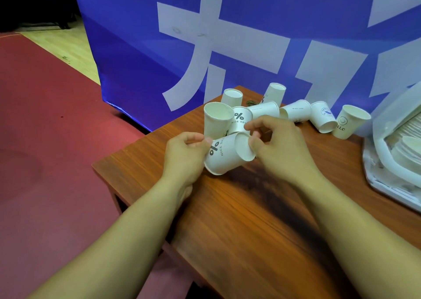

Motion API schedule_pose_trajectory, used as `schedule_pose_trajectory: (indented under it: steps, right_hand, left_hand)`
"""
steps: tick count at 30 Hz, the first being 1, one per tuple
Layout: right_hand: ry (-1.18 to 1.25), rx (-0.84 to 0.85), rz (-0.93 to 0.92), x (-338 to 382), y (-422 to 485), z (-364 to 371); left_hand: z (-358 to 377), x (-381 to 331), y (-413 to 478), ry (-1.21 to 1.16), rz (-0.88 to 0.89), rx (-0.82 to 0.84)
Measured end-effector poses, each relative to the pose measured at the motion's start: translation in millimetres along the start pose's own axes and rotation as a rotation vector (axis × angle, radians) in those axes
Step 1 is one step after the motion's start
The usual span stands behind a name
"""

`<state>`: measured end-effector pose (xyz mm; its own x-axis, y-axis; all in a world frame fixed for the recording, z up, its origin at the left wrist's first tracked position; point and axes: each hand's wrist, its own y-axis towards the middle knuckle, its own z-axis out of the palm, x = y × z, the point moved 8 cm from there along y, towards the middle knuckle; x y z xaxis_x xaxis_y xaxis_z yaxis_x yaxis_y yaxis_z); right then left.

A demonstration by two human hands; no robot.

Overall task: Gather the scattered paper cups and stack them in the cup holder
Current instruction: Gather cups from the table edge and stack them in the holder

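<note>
A white paper cup (227, 155) printed "% NICE DAY" lies on its side between both hands near the far left corner of the wooden table (250, 219), its mouth turned to the right. The left grip (184, 152) is curled round the cup's printed wall, thumb on top. The right grip (280, 143) pinches the rim with bent fingers. Whether the cup's low edge touches the table cannot be told. Just behind it an upright cup (217, 121) stands against a second "% NICE DAY" cup (240, 119), both crowding the held cup. Further back are two more cups (232, 97) (274, 93), and a cup on its side (264, 109) lies just above the right fingers. To the right, another toppled cup (296, 110), a tilted cup with a blue emblem (323, 118) and a smiley-face cup (349, 122) form a loose row between the hands and the white cup holder (382, 143) at the right edge, where a stack of cups (407, 148) already lies. A blue banner (227, 36) with big white characters hangs close behind the table; red carpet (45, 139) lies to the left.
</note>
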<state>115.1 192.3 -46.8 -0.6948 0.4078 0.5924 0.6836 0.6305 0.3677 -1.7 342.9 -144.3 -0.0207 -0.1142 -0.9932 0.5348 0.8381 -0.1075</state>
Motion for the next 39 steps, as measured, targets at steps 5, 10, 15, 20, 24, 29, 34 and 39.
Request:
schedule_pose_trajectory:
  steps: [5,10,15,20,24,29,34,39]
  right_hand:
    - [0.21,0.075,0.102,-5,28,-7]
    - [-0.067,0.161,-0.077,22,59,9]
    - [-0.429,0.325,-0.202,38,74,53]
    - [-0.488,0.279,-0.206,31,74,68]
    - [-0.342,0.128,-0.222,39,66,39]
    - [-0.165,-0.116,-0.246,36,34,-34]
    - [-0.121,-0.333,-0.221,6,-1,-113]
    - [-0.117,-0.552,-0.196,-30,-31,-181]
  left_hand:
    - [-11,-9,2,-0.127,-0.03,0.039]
    - [-8,-29,-11,-0.013,0.119,0.097]
    - [1,-42,-20,0.181,0.25,0.103]
    - [0,-54,-28,0.308,0.347,0.112]
    - [0,-69,-38,0.42,0.482,0.078]
    - [20,-98,-63,0.477,0.688,0.067]
    - [63,-119,-91,0.403,0.806,0.115]
    - [124,-124,-116,0.322,0.883,0.172]
